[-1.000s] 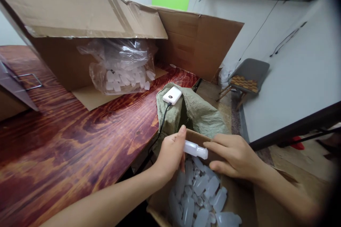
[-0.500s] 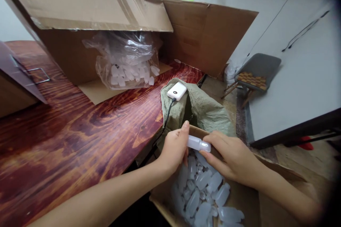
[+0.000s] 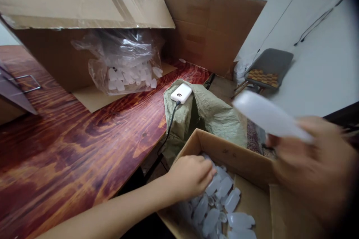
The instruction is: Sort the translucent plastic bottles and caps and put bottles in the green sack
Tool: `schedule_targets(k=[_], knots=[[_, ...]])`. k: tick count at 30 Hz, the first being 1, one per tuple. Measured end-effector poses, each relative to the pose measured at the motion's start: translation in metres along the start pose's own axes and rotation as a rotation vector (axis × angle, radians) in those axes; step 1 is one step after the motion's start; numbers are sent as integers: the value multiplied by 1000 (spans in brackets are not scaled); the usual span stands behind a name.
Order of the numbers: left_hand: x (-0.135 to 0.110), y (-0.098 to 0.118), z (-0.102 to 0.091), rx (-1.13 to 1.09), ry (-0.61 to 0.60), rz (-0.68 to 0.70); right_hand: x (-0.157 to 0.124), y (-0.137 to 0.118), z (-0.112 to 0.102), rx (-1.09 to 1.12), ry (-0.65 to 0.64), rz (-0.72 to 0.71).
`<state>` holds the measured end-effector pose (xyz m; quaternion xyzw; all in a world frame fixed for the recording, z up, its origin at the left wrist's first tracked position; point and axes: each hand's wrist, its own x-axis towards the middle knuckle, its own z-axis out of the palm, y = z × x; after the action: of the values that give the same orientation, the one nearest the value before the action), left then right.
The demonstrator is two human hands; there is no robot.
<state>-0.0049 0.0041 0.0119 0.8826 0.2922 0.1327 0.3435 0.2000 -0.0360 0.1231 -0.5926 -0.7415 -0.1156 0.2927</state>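
My right hand [image 3: 316,168], blurred by motion, is raised at the right and closed around a white plastic bottle [image 3: 269,114]. The bottle tilts up to the left, its near end hidden by my fingers. My left hand [image 3: 193,175] reaches over the left side of an open cardboard box [image 3: 241,157]. Its fingers curl down onto the small translucent bottles [image 3: 211,220] heaped inside. Whatever those fingertips grip is hidden. Small clear round pieces [image 3: 223,216] lie among the bottles.
Left of the box is a reddish wooden table [image 3: 106,149]. A large carton [image 3: 202,30] there holds a plastic bag [image 3: 123,63] of white pieces. A white power bank [image 3: 181,93] with a black cable rests on a green woven sack [image 3: 218,110]. Farther back stands a grey chair [image 3: 272,61].
Both hands were together on a bottle above the box. My right hand has swung up and right with a bottle, while my left has dropped to the heap. The view has shifted slightly.
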Motion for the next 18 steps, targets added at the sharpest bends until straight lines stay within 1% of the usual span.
schedule_targets(k=[1,2,4,6,8,12,15,18], knots=[[-2,-3,6,112,-99,49,7,1,10,-5,77,94],[-4,-5,12,216,-194,87,13,2,22,79,23,265],[-7,-8,22,387,-356,134,25,4,44,426,-217,631],[-9,-8,27,509,-466,156,31,5,57,652,-380,798],[-10,-6,27,589,-531,166,31,3,61,829,-464,879],[-10,-2,22,676,-602,169,26,-5,57,1166,-606,1073],[-9,-4,21,700,-664,183,24,-8,58,1324,-751,1179],[-8,-6,26,706,-716,188,19,-11,63,1426,-900,1223]])
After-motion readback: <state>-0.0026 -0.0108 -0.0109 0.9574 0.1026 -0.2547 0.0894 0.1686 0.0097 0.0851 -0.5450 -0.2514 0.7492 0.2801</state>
